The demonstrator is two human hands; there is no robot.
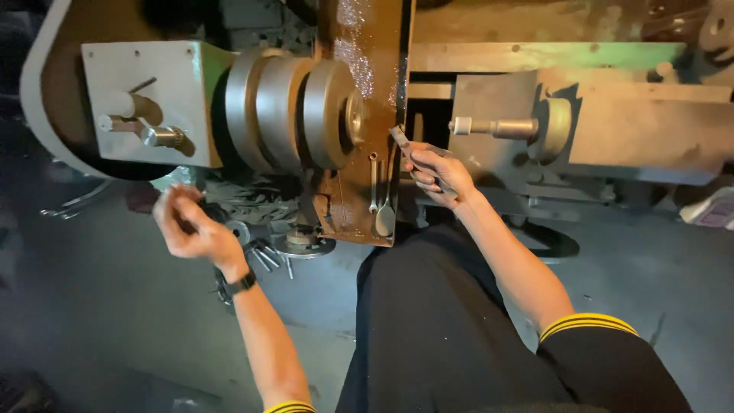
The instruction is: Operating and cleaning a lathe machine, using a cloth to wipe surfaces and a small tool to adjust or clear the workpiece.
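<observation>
I look down at a metal lathe. My right hand (434, 174) grips a flat grey metal tool (401, 138) and holds its tip against the edge of a rusty brown steel plate (365, 115) clamped at the grey lathe chuck (294, 113). My left hand (189, 226), with a black wristwatch, hovers below the grey headstock box (145, 99); its fingers are curled around something small and dark that I cannot make out. The tailstock centre (495, 127) points at the plate from the right.
Bolts and a round flange (300, 245) lie on the floor under the chuck. Two levers (145, 131) stick out of the headstock. The lathe bed (550, 57) runs along the top right. A dark curved part (554, 243) lies on the concrete floor (99, 306).
</observation>
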